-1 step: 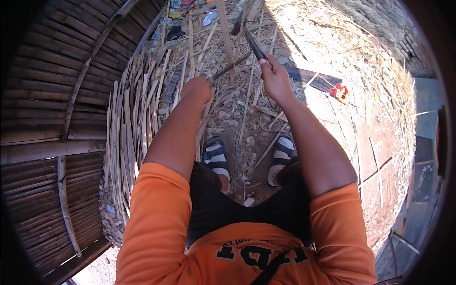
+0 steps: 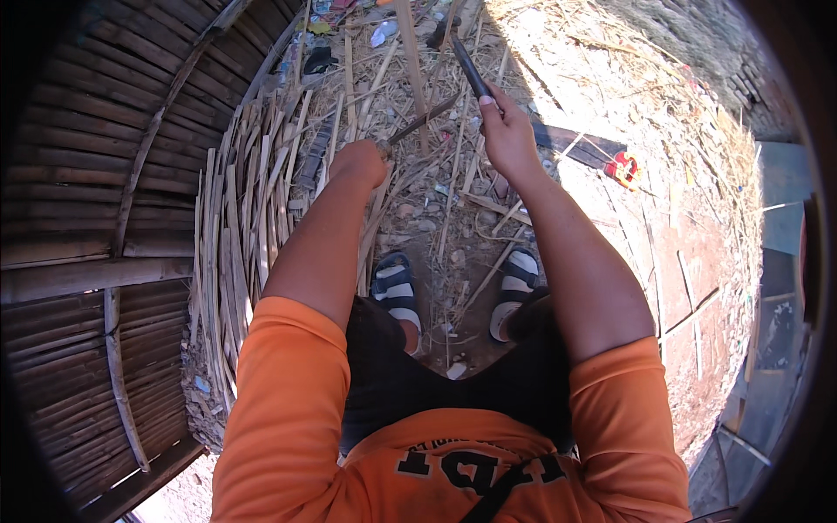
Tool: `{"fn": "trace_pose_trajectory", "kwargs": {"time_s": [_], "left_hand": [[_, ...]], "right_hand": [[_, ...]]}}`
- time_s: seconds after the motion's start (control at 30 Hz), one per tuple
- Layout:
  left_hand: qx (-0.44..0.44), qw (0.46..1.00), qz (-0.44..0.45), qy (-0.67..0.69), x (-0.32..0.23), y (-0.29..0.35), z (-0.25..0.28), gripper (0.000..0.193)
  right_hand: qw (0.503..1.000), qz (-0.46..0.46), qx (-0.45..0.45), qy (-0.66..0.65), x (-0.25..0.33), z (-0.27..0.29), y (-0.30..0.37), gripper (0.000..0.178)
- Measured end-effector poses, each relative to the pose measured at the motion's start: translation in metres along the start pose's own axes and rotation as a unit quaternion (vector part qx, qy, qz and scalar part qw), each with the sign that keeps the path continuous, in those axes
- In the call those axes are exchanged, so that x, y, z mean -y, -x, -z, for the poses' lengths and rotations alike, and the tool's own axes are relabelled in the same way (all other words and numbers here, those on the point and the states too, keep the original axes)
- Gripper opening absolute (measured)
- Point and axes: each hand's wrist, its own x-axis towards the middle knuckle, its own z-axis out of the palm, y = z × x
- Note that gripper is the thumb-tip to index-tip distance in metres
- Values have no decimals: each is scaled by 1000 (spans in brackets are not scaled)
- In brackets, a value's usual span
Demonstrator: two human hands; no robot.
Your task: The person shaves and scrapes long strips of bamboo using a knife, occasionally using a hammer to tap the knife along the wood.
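My left hand (image 2: 357, 164) is closed round the handle of a knife (image 2: 418, 121) with a long dark blade. The blade points up and to the right, crossing an upright bamboo strip (image 2: 411, 61); whether it cuts into the strip, I cannot tell. In my right hand (image 2: 509, 139) is the black handle of a hammer (image 2: 471, 70). It slants up and left, apart from the blade, and its dark far end is hard to make out against the litter.
Long split bamboo strips (image 2: 231, 261) lie piled on the left beside a slatted bamboo wall (image 2: 105, 157). Shavings and stones cover the ground around my sandals (image 2: 397, 288). A handsaw (image 2: 580, 146) with a red and yellow handle lies to the right.
My right hand and the hammer have risen slightly, away from the knife blade. The knife and my left hand have shifted a little to the left.
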Motion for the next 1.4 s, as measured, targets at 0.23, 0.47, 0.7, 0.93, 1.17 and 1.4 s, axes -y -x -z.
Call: {"fn": "trace_pose_trajectory", "kwargs": {"time_s": [0.23, 0.47, 0.7, 0.93, 1.17, 1.4], "left_hand": [[-5, 1000, -10, 13, -4, -10, -3, 44], [11, 1000, 6, 8, -4, -12, -8, 43], [4, 999, -17, -27, -12, -14, -6, 42], [10, 1000, 25, 15, -4, -18, -21, 45], [13, 1000, 24, 2, 2, -25, -20, 46], [34, 999, 32, 18, 14, -31, -30, 47]], "right_hand": [[993, -19, 35, 115, -69, -15, 28, 45], [997, -54, -27, 41, -25, -12, 7, 45], [977, -19, 84, 197, -109, -36, 33, 48], [997, -60, 5, 47, -58, -27, 11, 48], [984, -65, 40, 160, -91, -32, 21, 46], [998, -39, -52, 5, -12, -20, -11, 46]]}}
